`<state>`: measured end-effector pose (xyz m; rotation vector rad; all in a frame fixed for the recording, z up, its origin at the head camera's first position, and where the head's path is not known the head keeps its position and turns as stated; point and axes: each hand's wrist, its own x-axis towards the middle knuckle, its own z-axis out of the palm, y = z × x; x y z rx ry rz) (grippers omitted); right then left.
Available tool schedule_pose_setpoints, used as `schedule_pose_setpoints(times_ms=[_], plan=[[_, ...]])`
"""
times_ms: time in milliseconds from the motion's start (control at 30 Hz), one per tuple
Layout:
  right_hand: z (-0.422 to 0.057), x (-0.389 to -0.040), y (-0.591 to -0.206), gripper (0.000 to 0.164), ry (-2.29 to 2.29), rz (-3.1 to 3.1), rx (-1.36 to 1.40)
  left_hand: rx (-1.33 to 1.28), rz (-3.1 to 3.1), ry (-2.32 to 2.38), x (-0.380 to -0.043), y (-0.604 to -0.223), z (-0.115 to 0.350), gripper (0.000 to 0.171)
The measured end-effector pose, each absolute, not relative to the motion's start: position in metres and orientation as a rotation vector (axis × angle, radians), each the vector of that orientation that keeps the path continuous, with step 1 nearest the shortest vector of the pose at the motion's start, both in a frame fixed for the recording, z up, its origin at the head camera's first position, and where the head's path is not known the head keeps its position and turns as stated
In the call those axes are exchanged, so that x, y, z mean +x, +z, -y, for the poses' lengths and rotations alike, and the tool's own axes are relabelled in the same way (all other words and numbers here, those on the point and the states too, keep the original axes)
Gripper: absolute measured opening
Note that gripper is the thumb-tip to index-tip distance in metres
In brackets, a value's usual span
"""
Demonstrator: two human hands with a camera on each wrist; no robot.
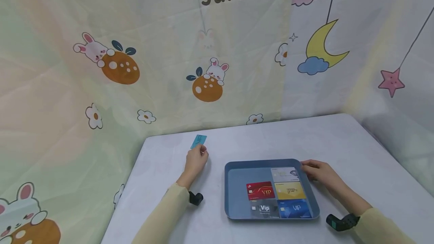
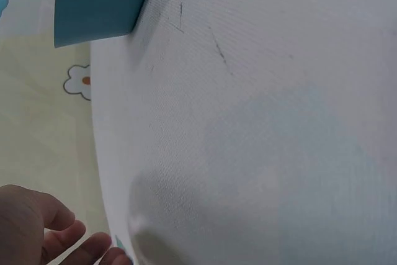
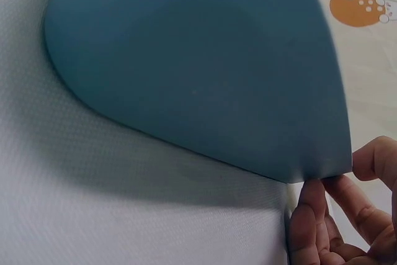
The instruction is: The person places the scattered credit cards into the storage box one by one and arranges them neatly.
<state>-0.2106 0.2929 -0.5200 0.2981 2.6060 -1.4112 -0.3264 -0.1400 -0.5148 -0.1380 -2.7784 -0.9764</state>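
My left hand (image 1: 197, 159) pinches a teal card (image 1: 200, 140) near the back left of the white table. Only a sliver of that card shows beside the fingers in the left wrist view. To the right lies a blue-grey tray (image 1: 235, 187), with my right hand (image 1: 320, 172) pinching its rim at the far right corner. The right wrist view has the fingers (image 3: 313, 215) at the tray's edge. In the tray lie a whitish card (image 1: 281, 175), a red VIP card (image 1: 259, 195), a yellow card (image 1: 288, 195), a grey Vip card (image 1: 255, 208) and a blue VIP card (image 1: 293, 214).
The white table (image 1: 162, 183) ends at a cloth backdrop (image 1: 169, 67) printed with rabbits, oranges and a moon. A black wrist camera (image 1: 196, 199) sits at the left cuff, and another black camera (image 1: 340, 223) at the right one.
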Motion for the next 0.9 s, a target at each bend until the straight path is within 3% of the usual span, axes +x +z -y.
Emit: schedule_pose_setpoints(times_ms=[900], plan=[[-0.293,-0.208,-0.518,0.054,-1.408,-2.609,0.261,0.06,2.825,-0.764,-0.35,-0.525,0.149,0.019]])
